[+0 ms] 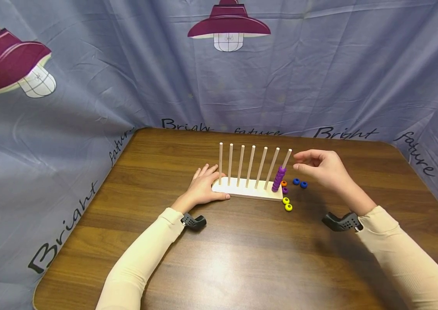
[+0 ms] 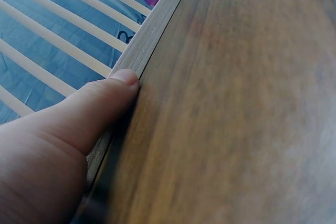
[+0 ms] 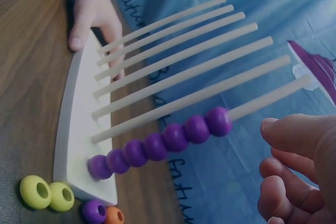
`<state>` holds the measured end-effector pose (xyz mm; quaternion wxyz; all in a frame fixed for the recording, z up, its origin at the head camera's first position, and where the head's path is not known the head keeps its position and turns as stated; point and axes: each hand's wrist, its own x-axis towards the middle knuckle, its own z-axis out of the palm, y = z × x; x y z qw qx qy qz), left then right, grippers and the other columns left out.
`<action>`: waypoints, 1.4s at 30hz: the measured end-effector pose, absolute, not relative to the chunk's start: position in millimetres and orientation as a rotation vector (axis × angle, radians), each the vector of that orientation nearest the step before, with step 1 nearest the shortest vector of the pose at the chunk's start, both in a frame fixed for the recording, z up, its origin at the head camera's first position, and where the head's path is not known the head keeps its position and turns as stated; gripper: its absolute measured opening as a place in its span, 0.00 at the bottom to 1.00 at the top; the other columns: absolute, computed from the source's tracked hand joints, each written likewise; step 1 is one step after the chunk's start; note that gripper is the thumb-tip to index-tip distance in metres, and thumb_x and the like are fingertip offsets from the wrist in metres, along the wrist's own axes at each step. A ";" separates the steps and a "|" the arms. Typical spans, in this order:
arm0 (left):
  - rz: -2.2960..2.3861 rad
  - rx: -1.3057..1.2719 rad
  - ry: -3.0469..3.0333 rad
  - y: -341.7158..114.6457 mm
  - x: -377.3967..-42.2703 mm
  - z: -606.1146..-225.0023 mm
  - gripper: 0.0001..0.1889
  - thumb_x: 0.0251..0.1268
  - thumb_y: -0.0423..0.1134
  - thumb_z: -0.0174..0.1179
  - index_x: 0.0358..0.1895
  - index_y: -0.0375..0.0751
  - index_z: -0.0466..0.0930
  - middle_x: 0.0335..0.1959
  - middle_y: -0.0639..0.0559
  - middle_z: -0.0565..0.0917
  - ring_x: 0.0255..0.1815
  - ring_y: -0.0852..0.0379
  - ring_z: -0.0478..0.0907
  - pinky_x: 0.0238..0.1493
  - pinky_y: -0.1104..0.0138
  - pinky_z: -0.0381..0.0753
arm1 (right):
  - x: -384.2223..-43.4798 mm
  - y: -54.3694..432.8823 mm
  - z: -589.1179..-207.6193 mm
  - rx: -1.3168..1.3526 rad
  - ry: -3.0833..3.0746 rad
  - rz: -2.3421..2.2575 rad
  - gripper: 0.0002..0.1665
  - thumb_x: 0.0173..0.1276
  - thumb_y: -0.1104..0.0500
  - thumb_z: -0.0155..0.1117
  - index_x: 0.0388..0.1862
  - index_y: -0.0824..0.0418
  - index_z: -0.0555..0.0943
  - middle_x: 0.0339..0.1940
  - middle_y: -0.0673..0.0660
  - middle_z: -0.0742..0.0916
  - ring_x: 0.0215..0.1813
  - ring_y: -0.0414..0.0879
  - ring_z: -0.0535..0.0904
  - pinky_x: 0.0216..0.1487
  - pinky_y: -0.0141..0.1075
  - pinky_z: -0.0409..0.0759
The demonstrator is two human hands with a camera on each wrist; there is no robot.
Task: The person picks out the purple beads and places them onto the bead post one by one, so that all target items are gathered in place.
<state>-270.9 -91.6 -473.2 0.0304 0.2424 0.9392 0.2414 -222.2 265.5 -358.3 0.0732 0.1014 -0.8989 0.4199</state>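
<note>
A pale wooden peg stand (image 1: 249,192) stands on the table with a row of upright rods. Purple beads (image 3: 175,137) are stacked on its rightmost rod, whose top part is bare; the other rods carry none. My left hand (image 1: 202,188) holds the stand's left end, the thumb (image 2: 105,100) along the front edge of the base and the fingers toward the back. Beside the top of the beaded rod is my right hand (image 1: 321,168), its fingers loosely bent, apart from the rod and with nothing visible between them.
Loose beads lie by the stand's right end: two yellow beads (image 1: 288,207), a purple bead (image 3: 94,211), an orange bead (image 3: 114,215) and two blue beads (image 1: 296,181). A blue-grey printed curtain (image 1: 156,77) hangs behind the brown wooden table (image 1: 219,258).
</note>
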 end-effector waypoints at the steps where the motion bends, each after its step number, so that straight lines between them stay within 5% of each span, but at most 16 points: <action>1: 0.740 0.747 2.897 -91.6 -271.0 -473.2 0.38 0.53 0.64 0.72 0.66 0.51 0.78 0.81 0.40 0.61 0.85 0.35 0.48 0.84 0.42 0.41 | -222.2 265.9 -360.0 0.306 -2.698 1.265 0.16 0.63 0.60 0.76 0.47 0.66 0.87 0.26 0.29 0.84 0.24 0.30 0.75 0.21 0.27 0.71; 9: 0.729 0.755 2.903 -91.7 -270.8 -473.8 0.38 0.52 0.64 0.71 0.66 0.51 0.78 0.81 0.40 0.61 0.85 0.35 0.48 0.84 0.42 0.42 | -222.7 269.8 -376.0 0.297 -2.726 1.262 0.15 0.63 0.60 0.74 0.47 0.67 0.87 0.28 0.32 0.85 0.25 0.31 0.77 0.22 0.28 0.73; 21: 0.737 0.752 2.899 -91.8 -270.5 -474.1 0.38 0.53 0.64 0.72 0.66 0.52 0.78 0.81 0.39 0.61 0.85 0.35 0.47 0.84 0.42 0.41 | -224.0 272.7 -410.8 0.316 -2.766 1.206 0.17 0.63 0.63 0.74 0.48 0.71 0.86 0.37 0.66 0.91 0.24 0.30 0.76 0.25 0.27 0.74; 30: 0.744 0.747 2.893 -91.6 -270.0 -472.8 0.38 0.53 0.64 0.71 0.67 0.51 0.77 0.82 0.40 0.61 0.85 0.35 0.47 0.84 0.42 0.40 | -221.8 273.6 -428.5 0.299 -2.841 1.091 0.16 0.62 0.59 0.75 0.47 0.66 0.88 0.26 0.56 0.86 0.23 0.34 0.70 0.22 0.31 0.68; 42: 0.749 0.753 2.894 -92.1 -270.7 -473.6 0.39 0.53 0.64 0.72 0.67 0.50 0.77 0.81 0.40 0.61 0.85 0.35 0.47 0.84 0.41 0.40 | -223.1 272.9 -445.2 0.322 -2.877 1.034 0.15 0.61 0.61 0.75 0.46 0.66 0.88 0.33 0.60 0.90 0.24 0.36 0.72 0.23 0.30 0.71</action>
